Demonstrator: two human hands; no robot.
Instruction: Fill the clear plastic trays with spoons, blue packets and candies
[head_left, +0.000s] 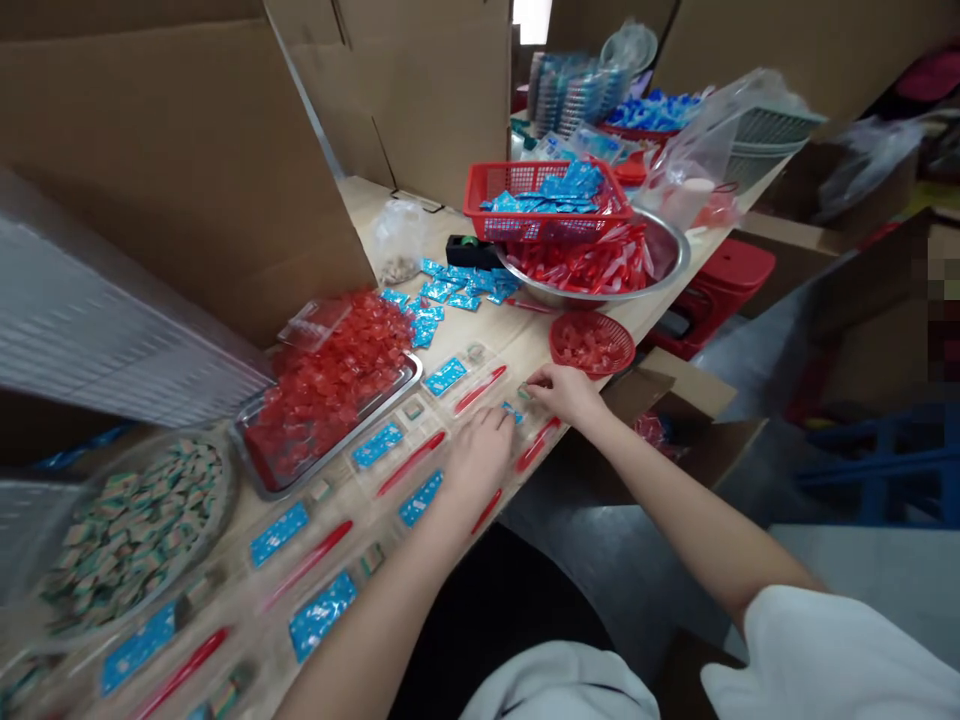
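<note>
Head view, looking down along a pale wooden counter: the left hand is pressing down over a row of clear plastic sachets, its fingers curved and close together, though whether they are gripping anything cannot be told. The right hand is reaching just beside it, its fingers pinched almost shut at a tiny square packet, which they are partly hiding. Each sachet is lying flat, holding a glossy blue foil packet, a slim red stick and a small wrapped cube. Printing on the packets is too blurred to read. Further along, a rectangular steel tray is holding translucent red cubes, a round tray is carrying green-and-tan wrapped pieces, a red plastic mesh basket is brimming with blue packets, and a steel bowl is holding red sticks. A small round red basket of red cubes is sitting near the right hand.
</note>
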